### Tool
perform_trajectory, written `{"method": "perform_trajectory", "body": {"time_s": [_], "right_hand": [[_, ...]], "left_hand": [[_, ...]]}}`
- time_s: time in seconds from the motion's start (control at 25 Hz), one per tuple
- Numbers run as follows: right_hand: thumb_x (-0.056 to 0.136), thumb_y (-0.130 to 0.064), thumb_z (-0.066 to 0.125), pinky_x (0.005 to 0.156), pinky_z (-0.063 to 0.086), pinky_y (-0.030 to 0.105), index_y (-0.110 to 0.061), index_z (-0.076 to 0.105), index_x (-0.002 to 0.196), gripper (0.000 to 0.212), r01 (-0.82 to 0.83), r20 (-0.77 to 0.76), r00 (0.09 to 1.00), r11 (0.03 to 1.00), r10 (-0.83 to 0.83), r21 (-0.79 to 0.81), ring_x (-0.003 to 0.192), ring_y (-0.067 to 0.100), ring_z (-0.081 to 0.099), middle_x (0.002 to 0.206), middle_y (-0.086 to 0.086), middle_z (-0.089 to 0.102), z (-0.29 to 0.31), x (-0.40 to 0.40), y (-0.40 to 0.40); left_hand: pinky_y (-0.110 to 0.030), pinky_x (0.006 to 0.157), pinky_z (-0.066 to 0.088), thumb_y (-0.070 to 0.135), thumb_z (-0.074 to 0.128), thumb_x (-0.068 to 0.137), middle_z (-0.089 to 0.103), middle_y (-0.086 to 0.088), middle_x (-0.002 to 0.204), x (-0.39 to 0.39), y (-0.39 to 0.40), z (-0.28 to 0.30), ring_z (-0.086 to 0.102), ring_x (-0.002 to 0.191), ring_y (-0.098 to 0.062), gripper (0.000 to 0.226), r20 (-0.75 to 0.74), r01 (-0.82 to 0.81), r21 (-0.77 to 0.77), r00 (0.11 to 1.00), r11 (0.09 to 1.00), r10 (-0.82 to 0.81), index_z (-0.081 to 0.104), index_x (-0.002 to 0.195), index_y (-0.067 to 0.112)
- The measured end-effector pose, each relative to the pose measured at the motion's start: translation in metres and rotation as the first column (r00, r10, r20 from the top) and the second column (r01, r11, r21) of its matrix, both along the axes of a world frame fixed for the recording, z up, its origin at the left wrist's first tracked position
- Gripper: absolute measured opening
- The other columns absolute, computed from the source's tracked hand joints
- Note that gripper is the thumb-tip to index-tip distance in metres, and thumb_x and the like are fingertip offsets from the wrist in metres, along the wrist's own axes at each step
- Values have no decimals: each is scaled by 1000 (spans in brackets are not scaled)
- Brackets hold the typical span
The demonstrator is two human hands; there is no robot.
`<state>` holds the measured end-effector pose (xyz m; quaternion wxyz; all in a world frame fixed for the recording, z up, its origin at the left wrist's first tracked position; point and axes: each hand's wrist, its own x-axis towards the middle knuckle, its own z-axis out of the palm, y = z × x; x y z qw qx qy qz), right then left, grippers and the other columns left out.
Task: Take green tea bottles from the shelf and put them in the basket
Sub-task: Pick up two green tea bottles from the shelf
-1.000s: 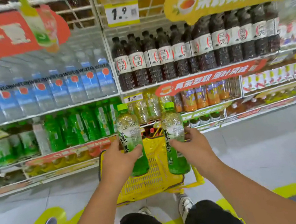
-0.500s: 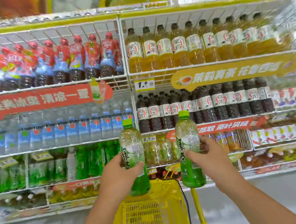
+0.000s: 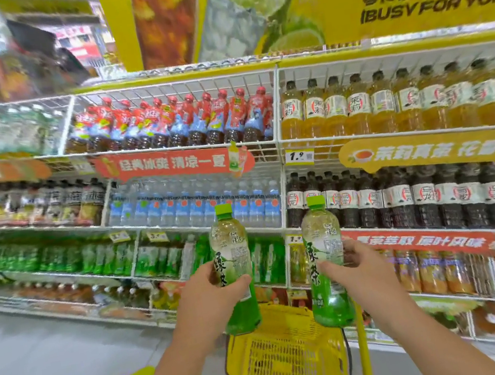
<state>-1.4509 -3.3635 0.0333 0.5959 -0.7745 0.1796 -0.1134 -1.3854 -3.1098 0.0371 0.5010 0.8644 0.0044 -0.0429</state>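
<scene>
Left hand (image 3: 206, 294) gripped one green tea bottle (image 3: 234, 273) mid-label, right hand (image 3: 362, 273) another (image 3: 326, 264) | above yellow basket (image 3: 287, 362) rim | full, rigid plastic — likely weighty, label slick — waist hold suits

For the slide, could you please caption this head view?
Left hand and right hand each hold a green tea bottle above the yellow basket.

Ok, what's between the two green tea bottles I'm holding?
In the head view, nothing held: the left bottle and right bottle stand apart, with only shelf stock and the basket's rim showing behind.
</scene>
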Motion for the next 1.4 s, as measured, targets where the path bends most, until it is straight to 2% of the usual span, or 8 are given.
{"method": "perform_trajectory", "body": {"time_s": [0.08, 0.2, 0.32, 0.68, 0.92, 1.08, 1.2, 1.4], "right_hand": [[77, -49, 82, 88, 55, 39, -32, 60, 129, 59, -42, 21, 999, 999, 42, 1, 105, 11, 65, 120, -10, 67, 9, 5, 20], [75, -48, 83, 84, 56, 35, -31, 65, 123, 53, -90, 34, 995, 996, 91, -15, 99, 7, 67, 113, -12, 70, 20, 18, 57], [74, -50, 83, 89, 58, 42, -32, 66, 120, 53, -127, 23, 992, 992, 128, -24, 100, 9, 69, 112, -13, 71, 24, 32, 103], [80, -41, 84, 87, 51, 36, -29, 63, 118, 46, -255, 37, 966, 967, 254, 14, 103, 5, 62, 114, -14, 67, 23, 111, 313], [79, -38, 86, 99, 52, 47, -25, 61, 124, 53, -328, 6, 945, 943, 328, 59, 111, 16, 60, 115, -10, 64, 19, 172, 465], [81, -31, 85, 80, 54, 35, -31, 61, 105, 33, -389, 27, 921, 917, 388, 87, 92, 5, 62, 98, -17, 63, 28, 221, 539], [79, -36, 86, 87, 56, 39, -28, 66, 116, 42, -428, 14, 904, 902, 428, 50, 101, 10, 65, 110, -10, 71, 26, 271, 586], [86, -31, 81, 88, 45, 25, -31, 51, 132, 54, -546, 79, 837, 836, 542, 57, 100, 5, 55, 107, -20, 55, 26, 370, 654]], "left_hand": [[-12, 53, 44, 47, 80, 79, 73, 10, 102, -4, 20, 7, 67, 85, -3, 45, -4, -40, -7, 999, 999, 40, 68, 116, 26], [-28, 77, 56, 71, 75, 59, 69, 4, 125, -1, 57, 10, 67, 106, -15, 87, 25, -132, -22, 991, 991, 133, 61, 133, 26], [-44, 90, 58, 77, 73, 51, 69, 6, 124, 7, 107, 6, 68, 107, -16, 97, 22, -181, -54, 983, 982, 183, 61, 134, 28], [-16, 57, 48, 34, 83, 79, 74, 16, 87, 42, 325, 10, 66, 73, 6, 27, 3, -289, -123, 956, 949, 292, 70, 103, 29], [-14, 58, 47, 35, 83, 78, 74, 22, 83, 79, 472, 19, 66, 73, 9, 22, 31, -359, -89, 931, 929, 363, 73, 98, 36], [-27, 63, 56, 35, 84, 77, 74, 18, 86, 119, 538, 26, 69, 77, -1, 24, 21, -423, -98, 904, 901, 427, 74, 99, 33], [-28, 65, 58, 35, 83, 76, 74, 19, 85, 160, 573, 24, 68, 74, 4, 24, 33, -443, -103, 894, 891, 448, 75, 98, 33], [-24, 64, 57, 36, 83, 76, 74, 20, 84, 239, 622, 18, 67, 72, 7, 23, 38, -494, -94, 866, 864, 499, 73, 97, 35]]}}
